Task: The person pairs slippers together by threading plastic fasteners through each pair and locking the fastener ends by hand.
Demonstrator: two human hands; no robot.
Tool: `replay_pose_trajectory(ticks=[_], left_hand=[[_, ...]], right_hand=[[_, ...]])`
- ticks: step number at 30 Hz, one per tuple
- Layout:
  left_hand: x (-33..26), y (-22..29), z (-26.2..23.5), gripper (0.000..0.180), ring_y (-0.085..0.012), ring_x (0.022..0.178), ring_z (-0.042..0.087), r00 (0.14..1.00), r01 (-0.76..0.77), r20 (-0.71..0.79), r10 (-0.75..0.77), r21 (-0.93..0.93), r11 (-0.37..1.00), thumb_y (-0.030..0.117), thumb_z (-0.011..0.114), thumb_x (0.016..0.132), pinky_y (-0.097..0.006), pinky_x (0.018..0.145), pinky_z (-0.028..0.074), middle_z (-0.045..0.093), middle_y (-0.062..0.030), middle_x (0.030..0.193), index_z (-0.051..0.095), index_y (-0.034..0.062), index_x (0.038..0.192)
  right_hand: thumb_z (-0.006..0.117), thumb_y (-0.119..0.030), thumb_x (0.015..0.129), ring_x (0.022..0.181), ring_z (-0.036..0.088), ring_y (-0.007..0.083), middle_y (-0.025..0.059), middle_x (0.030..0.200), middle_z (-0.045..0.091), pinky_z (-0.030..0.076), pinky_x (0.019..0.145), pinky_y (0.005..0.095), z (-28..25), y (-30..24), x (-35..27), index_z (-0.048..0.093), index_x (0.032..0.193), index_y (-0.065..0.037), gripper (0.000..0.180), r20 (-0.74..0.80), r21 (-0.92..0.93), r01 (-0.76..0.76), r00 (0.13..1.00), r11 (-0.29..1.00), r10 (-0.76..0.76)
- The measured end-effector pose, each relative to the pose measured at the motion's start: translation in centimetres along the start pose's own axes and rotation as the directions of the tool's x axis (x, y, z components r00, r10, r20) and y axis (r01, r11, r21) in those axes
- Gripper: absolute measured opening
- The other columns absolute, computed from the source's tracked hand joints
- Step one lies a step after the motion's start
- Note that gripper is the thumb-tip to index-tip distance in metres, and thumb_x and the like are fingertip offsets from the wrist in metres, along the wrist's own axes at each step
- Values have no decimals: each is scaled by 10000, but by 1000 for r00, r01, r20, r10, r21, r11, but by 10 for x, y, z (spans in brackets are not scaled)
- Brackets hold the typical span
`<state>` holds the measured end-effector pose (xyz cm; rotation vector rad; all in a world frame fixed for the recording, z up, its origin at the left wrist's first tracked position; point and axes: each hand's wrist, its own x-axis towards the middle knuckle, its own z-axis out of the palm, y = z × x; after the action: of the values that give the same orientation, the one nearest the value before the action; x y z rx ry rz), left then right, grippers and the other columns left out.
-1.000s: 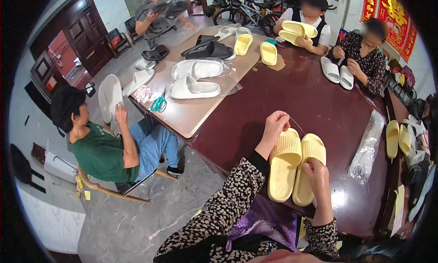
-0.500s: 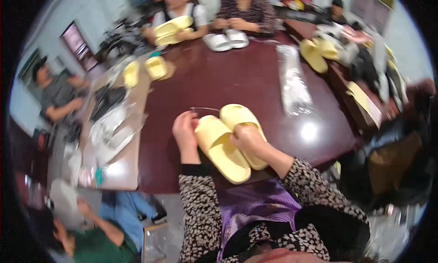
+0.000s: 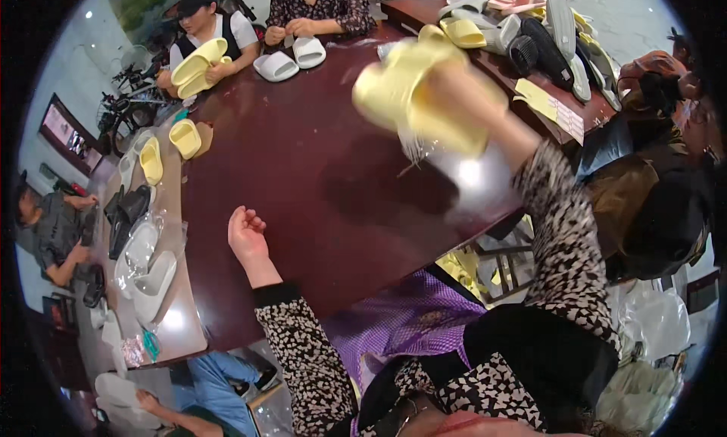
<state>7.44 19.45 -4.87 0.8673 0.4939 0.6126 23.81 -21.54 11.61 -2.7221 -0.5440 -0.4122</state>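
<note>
The right hand (image 3: 453, 85) seemingly carries clamped pale-yellow moulded slippers (image 3: 382, 90), next calling for steady grip; the left hand (image 3: 248, 237) is loosely half-curled.

"What lies where around us?"
"Our slippers (image 3: 379, 96), in our right hand (image 3: 448, 81), are above the table (image 3: 303, 263), towards its right; our left hand (image 3: 248, 232) is left of them."
"And beyond?"
"A slipper heap (image 3: 534, 43) on the side table (image 3: 415, 10), far right."

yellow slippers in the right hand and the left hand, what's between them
In the head view, only dark red tabletop shows between the left hand and the yellow slippers, no object on that stretch.
</note>
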Motion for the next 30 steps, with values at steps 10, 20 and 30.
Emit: replay_pose_trajectory(ticks=[10,20,30], left_hand=[[4,3,-3,149,-148,593,523,998,-26,52,24,37,999,150,605,830,-279,530,424,592,-57,750,600,46,938],[4,-7,2,161,-148,585,531,996,1,90,-3,14,1000,156,636,815,-279,512,428,603,-58,742,601,47,927],[3,-4,4,148,-150,633,532,995,8,99,-13,57,998,156,613,846,-290,574,433,599,-48,763,608,51,950]], right_hand=[[555,-151,840,723,596,179,99,830,646,484,648,308,-52,103,52,637,956,10,215,-524,332,213,852,919,-8],[626,-84,791,762,618,178,100,867,664,487,685,292,113,55,-96,637,1007,-12,228,-77,451,-34,994,892,77],[583,-74,774,940,577,309,134,933,649,456,812,392,118,114,-84,607,1001,-54,229,-326,-48,-135,939,990,112]])
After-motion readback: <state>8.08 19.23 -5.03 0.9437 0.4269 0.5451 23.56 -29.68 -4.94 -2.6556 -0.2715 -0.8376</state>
